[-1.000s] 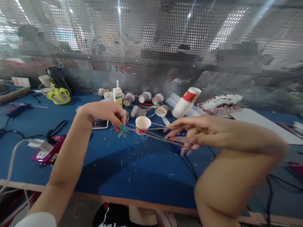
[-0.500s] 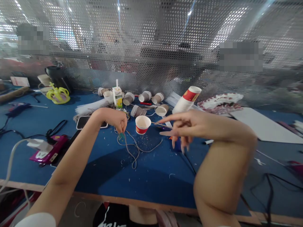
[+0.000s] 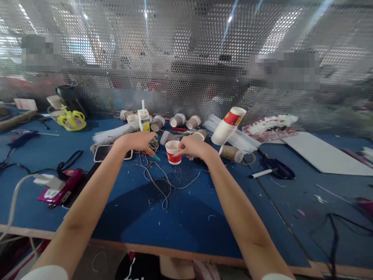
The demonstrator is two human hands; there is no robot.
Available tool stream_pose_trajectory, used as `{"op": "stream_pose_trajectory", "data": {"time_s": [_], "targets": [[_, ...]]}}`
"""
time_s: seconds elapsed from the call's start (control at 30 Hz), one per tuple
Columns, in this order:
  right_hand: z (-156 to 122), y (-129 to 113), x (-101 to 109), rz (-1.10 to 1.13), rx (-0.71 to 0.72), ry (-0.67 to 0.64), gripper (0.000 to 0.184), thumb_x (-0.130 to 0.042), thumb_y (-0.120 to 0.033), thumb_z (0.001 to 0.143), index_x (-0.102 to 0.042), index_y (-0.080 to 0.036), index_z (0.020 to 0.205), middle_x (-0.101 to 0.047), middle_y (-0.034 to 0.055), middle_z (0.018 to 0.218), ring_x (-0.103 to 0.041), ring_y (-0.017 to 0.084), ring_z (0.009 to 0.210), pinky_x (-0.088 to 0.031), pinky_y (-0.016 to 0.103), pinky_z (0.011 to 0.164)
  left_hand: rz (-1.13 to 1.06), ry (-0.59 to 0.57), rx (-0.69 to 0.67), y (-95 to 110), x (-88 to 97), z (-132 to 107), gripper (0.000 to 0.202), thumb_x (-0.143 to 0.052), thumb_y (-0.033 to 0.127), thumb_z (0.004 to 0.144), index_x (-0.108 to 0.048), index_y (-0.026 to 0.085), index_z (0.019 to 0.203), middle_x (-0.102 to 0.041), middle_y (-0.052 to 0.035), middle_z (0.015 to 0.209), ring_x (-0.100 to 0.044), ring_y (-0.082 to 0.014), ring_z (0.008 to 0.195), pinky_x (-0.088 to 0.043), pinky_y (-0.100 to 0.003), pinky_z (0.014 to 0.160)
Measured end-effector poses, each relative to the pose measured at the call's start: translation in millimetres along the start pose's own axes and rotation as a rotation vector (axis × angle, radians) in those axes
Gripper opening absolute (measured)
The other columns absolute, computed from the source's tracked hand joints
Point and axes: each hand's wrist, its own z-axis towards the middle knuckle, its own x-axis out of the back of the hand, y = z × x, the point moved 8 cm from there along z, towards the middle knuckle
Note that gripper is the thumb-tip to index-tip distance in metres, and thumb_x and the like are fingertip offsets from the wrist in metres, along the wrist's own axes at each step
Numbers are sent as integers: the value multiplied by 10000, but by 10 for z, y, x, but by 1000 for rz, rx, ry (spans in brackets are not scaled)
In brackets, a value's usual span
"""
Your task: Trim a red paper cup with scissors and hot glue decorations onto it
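Observation:
A small red-and-white paper cup (image 3: 174, 158) stands upright on the blue table. My right hand (image 3: 194, 147) grips its right side, with the thumb on the outer wall near the rim. Left of the cup is my left hand (image 3: 141, 142), its fingers apart and pointing toward the cup. A green cover (image 3: 156, 158) sits at one of its fingertips. Below that hand a thin grey cord (image 3: 166, 190) lies in loose loops on the table.
Behind my hands are a drink carton (image 3: 143, 119), several cord-wrapped cups (image 3: 157, 123) and a tilted cup stack (image 3: 224, 132). Dark-handled scissors (image 3: 278, 168) and a white board (image 3: 329, 155) lie right. Left are a phone (image 3: 101, 153) and a purple power strip (image 3: 62, 190).
My right hand has moved left and taken hold of the paper cup. My left hand has opened from a pinch on the cord, which now lies on the table.

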Motion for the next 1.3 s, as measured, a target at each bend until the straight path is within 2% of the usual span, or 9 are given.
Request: {"op": "stream_pose_trajectory", "data": {"time_s": [0.13, 0.23, 0.43, 0.53, 0.67, 0.77, 0.9, 1.07, 1.3], "targets": [[-92, -186, 214, 89, 129, 175, 323, -554, -451, 791, -634, -154, 693, -551, 2, 524, -515, 100, 495, -392, 239, 513, -338, 170, -132, 92, -10, 136, 865, -793, 223, 450, -429, 198, 1234, -583, -107, 1160, -536, -297, 1064, -417, -394, 884], [-169, -265, 377, 203, 198, 359, 350, -585, -496, 757, -634, -157, 682, -528, 1, 541, -488, 99, 504, -375, 248, 484, -613, 351, -225, 117, -117, 194, 784, -762, 228, 523, -411, 181, 1223, -605, -95, 1061, -580, -248, 961, -462, -381, 830], [-111, -142, 518, 494, 251, 488, 419, -537, -493, 792, -535, -215, 1106, -561, -7, 677, -526, 106, 474, -436, 249, 430, -858, 627, -280, 67, -771, -30, 606, -520, 448, 787, -263, 188, 1270, -566, -102, 1073, -609, -205, 910, -492, -369, 783], [27, -72, 491, 493, 252, 583, 351, -379, -489, 868, -538, -188, 955, -570, 1, 668, -556, 120, 516, -466, 258, 458, -816, 584, -350, 191, -1018, -208, 657, -530, 524, 761, -265, 191, 1262, -588, -101, 1051, -630, -205, 868, -515, -354, 747], [329, -267, 79, 340, 310, 471, 157, -559, -327, 799, -564, -172, 823, -637, 15, 775, -613, 137, 714, -500, 278, 648, -629, 475, -522, 405, -1122, -370, 788, -651, 547, 620, -344, 153, 1229, -604, -136, 1049, -634, -258, 902, -514, -379, 788], [554, -478, -258, 147, 306, 393, 134, -629, -217, 750, -592, -147, 858, -635, 51, 902, -595, 165, 874, -473, 321, 789, -437, 460, -647, 495, -1163, -430, 853, -697, 562, 512, -393, 148, 1194, -596, -166, 1086, -620, -315, 958, -500, -417, 834], [887, -632, -487, -113, 206, 299, 287, -557, -302, 836, -552, -143, 1075, -566, 79, 1108, -557, 196, 978, -467, 405, 825, -201, 440, -801, 591, -1263, -449, 742, -619, 617, 566, -435, 164, 1124, -648, -130, 997, -657, -269, 906, -540, -332, 774], [1149, -509, -400, -333, -3, 212, 330, -513, -338, 863, -515, -171, 1148, -541, 78, 1158, -561, 191, 969, -480, 405, 807, -15, 535, -899, 652, -1246, -463, 769, -515, 626, 671, -286, 136, 1218, -644, -165, 1018, -659, -264, 928, -561, -325, 731], [1054, -289, -105, -450, -102, 200, 325, -515, -334, 863, -521, -166, 1141, -544, 81, 1152, -562, 189, 966, -480, 401, 808, 74, 680, -934, 674, -1147, -493, 784, -441, 627, 725, -201, 104, 1257, -655, -181, 987, -679, -262, 856, -573, -315, 597]]}}
